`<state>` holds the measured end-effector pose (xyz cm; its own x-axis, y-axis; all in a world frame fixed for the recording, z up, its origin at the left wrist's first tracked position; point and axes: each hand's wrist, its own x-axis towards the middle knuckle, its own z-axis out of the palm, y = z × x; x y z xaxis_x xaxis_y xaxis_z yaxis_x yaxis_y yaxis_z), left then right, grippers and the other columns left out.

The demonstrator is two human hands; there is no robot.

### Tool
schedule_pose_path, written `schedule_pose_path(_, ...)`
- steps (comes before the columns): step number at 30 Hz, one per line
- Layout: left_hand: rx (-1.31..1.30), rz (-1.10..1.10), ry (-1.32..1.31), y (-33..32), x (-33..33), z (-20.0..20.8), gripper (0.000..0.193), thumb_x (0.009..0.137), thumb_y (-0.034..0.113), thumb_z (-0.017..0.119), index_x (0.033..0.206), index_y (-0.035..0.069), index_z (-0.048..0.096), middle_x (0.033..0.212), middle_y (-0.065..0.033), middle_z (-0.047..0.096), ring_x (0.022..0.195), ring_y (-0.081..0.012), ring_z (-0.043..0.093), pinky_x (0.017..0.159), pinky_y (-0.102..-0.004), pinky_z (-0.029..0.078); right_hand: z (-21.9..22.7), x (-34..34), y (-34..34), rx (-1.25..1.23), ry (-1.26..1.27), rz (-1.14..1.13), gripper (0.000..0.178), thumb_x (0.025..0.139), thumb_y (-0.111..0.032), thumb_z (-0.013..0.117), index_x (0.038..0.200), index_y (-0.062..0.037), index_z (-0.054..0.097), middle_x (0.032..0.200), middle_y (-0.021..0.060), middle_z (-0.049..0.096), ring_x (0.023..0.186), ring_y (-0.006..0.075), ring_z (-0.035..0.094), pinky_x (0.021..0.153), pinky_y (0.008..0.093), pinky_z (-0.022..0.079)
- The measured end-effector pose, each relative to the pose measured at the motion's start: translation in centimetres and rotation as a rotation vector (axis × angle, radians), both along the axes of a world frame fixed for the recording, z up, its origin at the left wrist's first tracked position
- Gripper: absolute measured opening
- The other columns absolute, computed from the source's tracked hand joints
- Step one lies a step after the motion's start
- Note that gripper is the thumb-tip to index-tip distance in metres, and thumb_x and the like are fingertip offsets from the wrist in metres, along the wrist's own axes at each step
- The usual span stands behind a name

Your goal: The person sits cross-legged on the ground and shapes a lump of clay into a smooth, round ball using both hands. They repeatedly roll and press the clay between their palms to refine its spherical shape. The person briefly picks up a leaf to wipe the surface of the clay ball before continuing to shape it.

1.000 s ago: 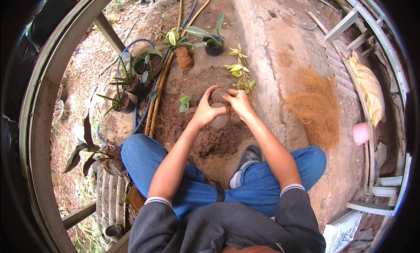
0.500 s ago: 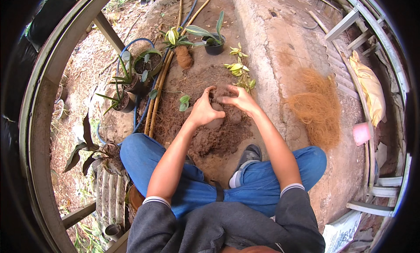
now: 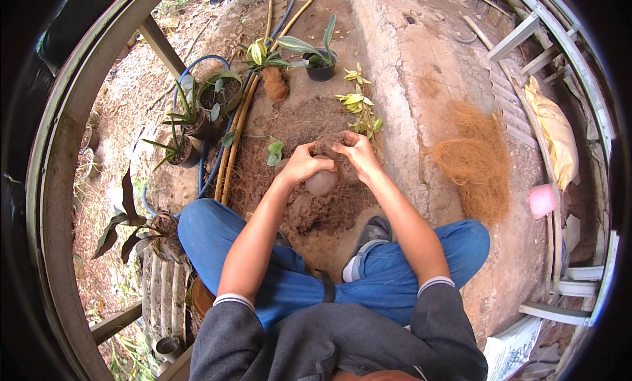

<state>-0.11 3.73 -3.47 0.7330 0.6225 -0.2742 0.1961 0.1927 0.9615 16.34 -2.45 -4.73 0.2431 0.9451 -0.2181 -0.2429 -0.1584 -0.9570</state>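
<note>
Head view: grasping brown soil clump (image 3: 327,146) btwn L hand (image 3: 304,164) & R hand (image 3: 357,155), both curled round it, over far side of soil heap (image 3: 319,213); can't tell if touching ground. Can see rounded grey object (image 3: 321,183) just below L hand, yellow-green cutting (image 3: 357,103) beyond R hand, orange fibre pile (image 3: 473,163) well off to R.

Soil (image 3: 319,213) crumbly, matt; fibre heap (image 3: 477,177) wiry, rough; jeans (image 3: 214,233) matt cloth; pink cup (image 3: 538,202) smooth plastic; concrete floor (image 3: 428,48) rough.
</note>
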Motion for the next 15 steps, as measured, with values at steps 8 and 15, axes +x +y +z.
schedule_pose_path(8,0.195,0.096,0.164,-0.3,0.5,-0.5,0.063,0.056,0.025,0.074,0.108,-0.009,0.058,0.089,-0.015,0.067,0.083,-0.0192,0.063,0.077,-0.0321,0.05,0.8,-0.3,-0.3,-0.081,0.102,0.026,0.04,0.077,-0.01,0.071,0.113,0.0018,0.058,0.11,0.0107,0.063,0.1,0.0176,0.058,0.086,0.0327,0.046)
schedule_pose_path(15,0.313,0.051,0.339,-1.4,0.4,-1.4,0.058,0.052,0.031,0.073,0.098,-0.005,0.064,0.089,-0.0215,0.067,0.085,-0.0279,0.066,0.079,-0.0369,0.05,1.8,-0.2,-0.1,-0.045,-0.783,0.252,0.036,0.077,-0.014,0.072,0.108,0.0011,0.064,0.095,0.0112,0.069,0.086,0.0152,0.065,0.079,0.0312,0.05)
